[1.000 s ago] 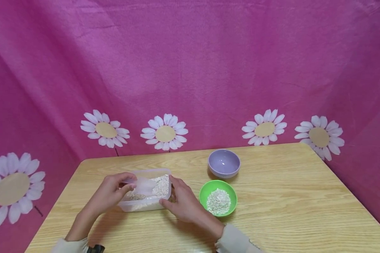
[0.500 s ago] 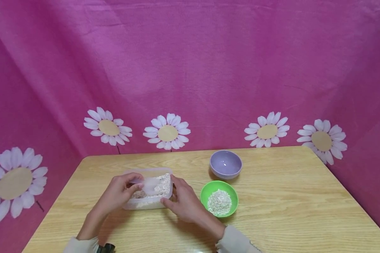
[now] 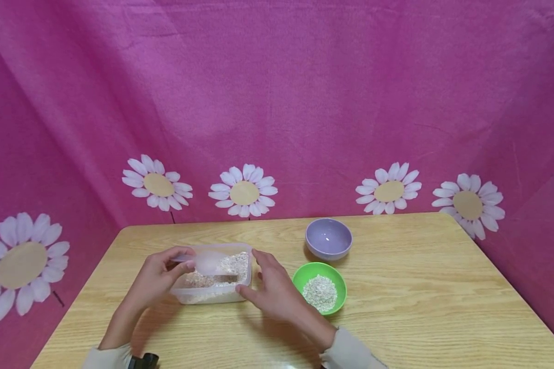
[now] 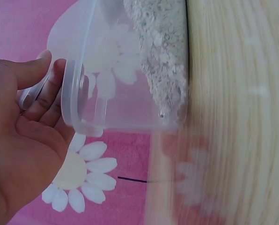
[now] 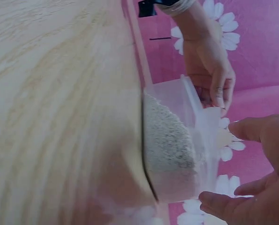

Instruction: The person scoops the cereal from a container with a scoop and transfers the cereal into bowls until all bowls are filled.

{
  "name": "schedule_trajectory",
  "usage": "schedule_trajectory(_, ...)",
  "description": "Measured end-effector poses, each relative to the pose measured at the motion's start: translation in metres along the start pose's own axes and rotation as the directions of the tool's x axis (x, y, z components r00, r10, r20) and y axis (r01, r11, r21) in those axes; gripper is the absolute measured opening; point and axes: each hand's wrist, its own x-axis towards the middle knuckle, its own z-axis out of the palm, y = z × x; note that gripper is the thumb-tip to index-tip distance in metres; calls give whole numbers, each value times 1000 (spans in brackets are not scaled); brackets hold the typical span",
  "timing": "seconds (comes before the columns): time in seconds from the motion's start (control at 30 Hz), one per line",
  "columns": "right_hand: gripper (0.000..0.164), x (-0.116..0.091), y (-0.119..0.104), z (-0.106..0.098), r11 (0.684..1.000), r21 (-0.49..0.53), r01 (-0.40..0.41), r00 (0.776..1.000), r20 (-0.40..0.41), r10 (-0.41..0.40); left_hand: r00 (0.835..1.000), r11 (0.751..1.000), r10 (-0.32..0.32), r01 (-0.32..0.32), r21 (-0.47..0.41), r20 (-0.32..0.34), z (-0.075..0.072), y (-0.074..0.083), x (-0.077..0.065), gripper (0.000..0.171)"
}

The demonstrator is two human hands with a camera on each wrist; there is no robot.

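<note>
My left hand (image 3: pixel 153 279) pinches the handle of a translucent plastic scoop (image 3: pixel 210 262) between thumb and fingers. The scoop is over a clear rectangular plastic container (image 3: pixel 203 296) part-filled with pale flakes that look like oats (image 3: pixel 236 263). In the left wrist view the scoop's handle (image 4: pixel 29 97) shows beyond the container's rim. My right hand (image 3: pixel 279 292) is at the container's right end, thumb and fingers spread and fairly straight. In the right wrist view its fingertips are close to the rim; whether they touch cannot be told.
Right of the container stands a green bowl (image 3: pixel 342 289) holding a heap of the same flakes. Behind it is a purple bowl (image 3: pixel 329 240) with nothing visible inside. All stand on a wooden table (image 3: pixel 420 287), with a pink flowered cloth (image 3: pixel 304 102) behind.
My left hand has drawn the scoop left and up from the flakes, leaving a hollow. My right hand has loosened from the container's right end and shifted slightly right.
</note>
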Motion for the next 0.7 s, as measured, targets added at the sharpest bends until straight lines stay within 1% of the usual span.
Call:
schedule_trajectory(0.17, 85, -2, -1, -9, 998, 47, 31, 999, -7, -31, 1000, 999, -2, 1, -43, -31, -7, -3, -2, 22)
schedule_trajectory(0.3, 83, -5, -1, -17, 998, 51, 40, 999, -13, -40, 998, 998, 24, -28, -58, -64, -12, -6, -3, 21)
schedule_trajectory(0.43, 83, -9, 1, -26, 999, 32, 34, 999, -23, -33, 993, 995, 60, -67, -69, -102, -16, -7, -4, 19)
schedule_trajectory(0.57, 82, -15, 5, -37, 1000, 21, 19, 999, -36, -18, 989, 991, 78, -91, -98, -126, -16, -3, -4, 18)
schedule_trajectory(0.7, 80, -22, 11, -47, 1000, -7, 2, 998, -60, -3, 989, 988, 79, -94, -121, -124, -12, 3, -1, 20)
